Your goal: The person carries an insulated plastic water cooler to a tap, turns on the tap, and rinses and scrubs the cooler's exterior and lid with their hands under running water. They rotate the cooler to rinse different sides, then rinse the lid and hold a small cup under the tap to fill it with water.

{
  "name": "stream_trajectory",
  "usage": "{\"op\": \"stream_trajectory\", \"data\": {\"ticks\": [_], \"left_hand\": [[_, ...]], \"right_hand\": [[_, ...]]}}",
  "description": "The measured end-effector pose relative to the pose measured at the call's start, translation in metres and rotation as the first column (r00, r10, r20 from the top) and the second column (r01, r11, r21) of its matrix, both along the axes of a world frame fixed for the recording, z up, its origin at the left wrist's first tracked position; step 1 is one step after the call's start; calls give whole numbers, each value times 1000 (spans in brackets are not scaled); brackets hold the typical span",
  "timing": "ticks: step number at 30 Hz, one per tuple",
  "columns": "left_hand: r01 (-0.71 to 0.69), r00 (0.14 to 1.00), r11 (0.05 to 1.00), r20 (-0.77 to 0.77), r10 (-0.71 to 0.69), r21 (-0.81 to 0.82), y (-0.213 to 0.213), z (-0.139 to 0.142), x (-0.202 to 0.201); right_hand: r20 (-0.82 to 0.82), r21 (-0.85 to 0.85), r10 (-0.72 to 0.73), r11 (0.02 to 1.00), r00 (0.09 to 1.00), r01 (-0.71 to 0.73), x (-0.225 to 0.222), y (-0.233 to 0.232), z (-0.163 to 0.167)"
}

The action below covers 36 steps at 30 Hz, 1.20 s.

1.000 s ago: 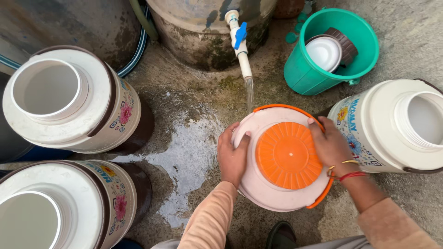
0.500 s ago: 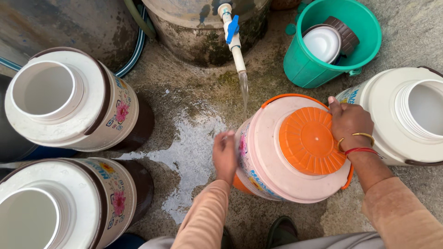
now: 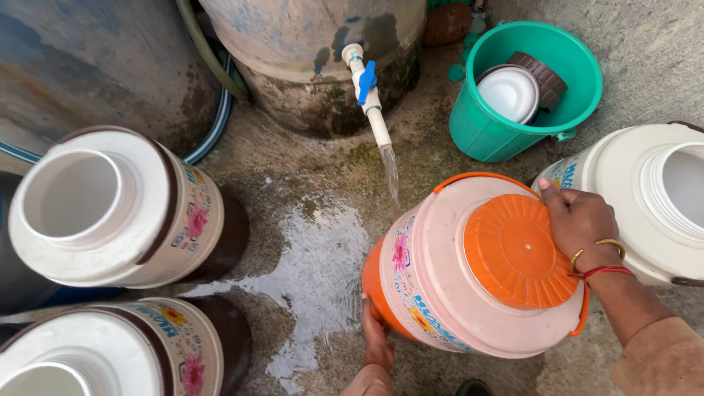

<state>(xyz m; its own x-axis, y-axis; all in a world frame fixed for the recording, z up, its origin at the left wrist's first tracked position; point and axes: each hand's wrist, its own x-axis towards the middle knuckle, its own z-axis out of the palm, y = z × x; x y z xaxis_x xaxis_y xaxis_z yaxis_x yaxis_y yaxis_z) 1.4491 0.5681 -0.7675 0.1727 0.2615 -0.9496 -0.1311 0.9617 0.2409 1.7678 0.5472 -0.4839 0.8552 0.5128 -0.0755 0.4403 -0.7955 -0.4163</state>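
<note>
A pink and orange water jug [image 3: 433, 286] with an orange screw lid [image 3: 517, 253] is tilted toward me, low in the head view. My right hand [image 3: 579, 220] rests on the lid's far right edge, with bangles and a red thread at the wrist. My left hand [image 3: 375, 341] supports the jug's lower left side from beneath. A white tap pipe with a blue lever [image 3: 367, 92] pours a thin stream of water [image 3: 391, 176] that falls just left of the jug's upper side.
Two open white and brown jugs [image 3: 110, 209] [image 3: 110, 359] stand at the left, another open white jug [image 3: 660, 198] at the right. A green bucket [image 3: 484, 125] holds lids. A large grey tank [image 3: 308, 44] stands behind. The concrete floor [image 3: 308, 257] is wet.
The jug has been lifted and tipped over toward the right and closer to me. My left hand slid from its top edge down under its left side. My right hand stayed on the lid.
</note>
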Motion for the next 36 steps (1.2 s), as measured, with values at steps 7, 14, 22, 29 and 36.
{"op": "stream_trajectory", "data": {"ticks": [7, 14, 22, 29, 36], "left_hand": [[-434, 899, 820, 112, 424, 373, 39, 46, -22], [255, 520, 902, -836, 177, 349, 120, 132, -66], [561, 151, 814, -985, 81, 153, 158, 150, -50], [967, 236, -82, -968, -81, 243, 181, 174, -10], [861, 312, -398, -947, -78, 316, 192, 182, 15]], "right_hand": [[-113, 194, 132, 975, 985, -108, 0, -1, -16], [-738, 256, 115, 959, 665, 118, -7, 18, -91], [-959, 221, 176, 955, 221, 200, -33, 79, -163], [-974, 159, 118, 965, 196, 208, -41, 92, -188], [-962, 154, 122, 981, 244, 116, -14, 108, -178]]}}
